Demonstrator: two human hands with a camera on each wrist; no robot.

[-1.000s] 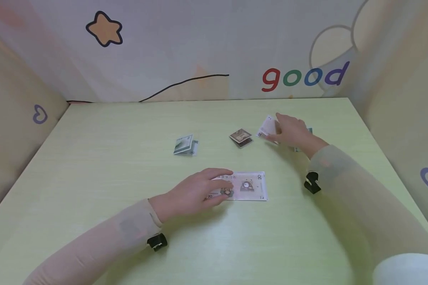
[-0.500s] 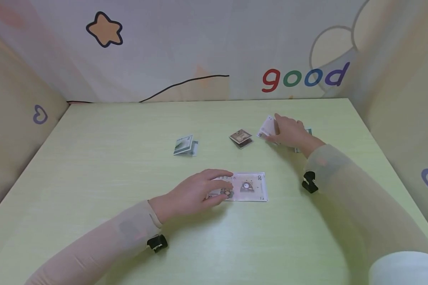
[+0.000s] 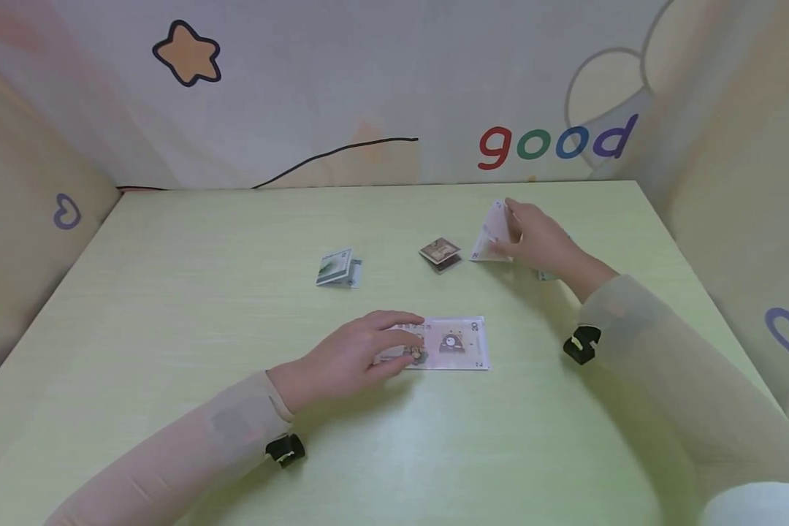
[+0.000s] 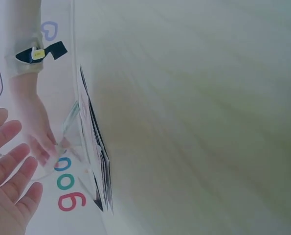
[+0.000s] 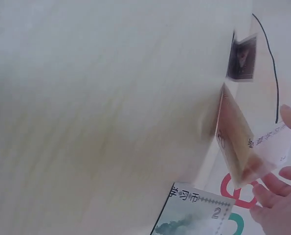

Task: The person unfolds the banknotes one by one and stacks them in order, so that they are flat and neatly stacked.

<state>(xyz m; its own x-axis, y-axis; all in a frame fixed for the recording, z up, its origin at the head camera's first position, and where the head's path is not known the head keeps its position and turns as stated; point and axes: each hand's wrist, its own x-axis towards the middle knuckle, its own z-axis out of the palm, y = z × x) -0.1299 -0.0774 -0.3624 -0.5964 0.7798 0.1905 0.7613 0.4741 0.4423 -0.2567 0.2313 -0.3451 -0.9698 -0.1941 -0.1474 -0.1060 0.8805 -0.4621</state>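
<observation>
In the head view my left hand [image 3: 351, 358] lies with spread, relaxed fingers over the left half of a flat pinkish play banknote [image 3: 463, 343] printed 20. The left wrist view shows these fingers [image 4: 13, 171] extended. My right hand [image 3: 542, 237], farther back on the right, pinches a folded pale pink banknote [image 3: 489, 237] at its upper edge. That folded note [image 5: 235, 132] stands partly unfolded in the right wrist view, its lower edge close to the table. A green banknote [image 5: 194, 210] marked 2 is beside it, mostly hidden behind my right hand in the head view.
A folded brown banknote [image 3: 440, 252] lies left of my right hand. Farther left is a folded green one [image 3: 338, 268]. The pale green table [image 3: 171, 292] ends at printed fabric walls at the back and sides. A white rounded object [image 3: 763, 504] shows at bottom right.
My right hand has raised the top edge of the pink banknote, so it stands more upright. The left hand stays over the 20 note. The head view has shifted slightly.
</observation>
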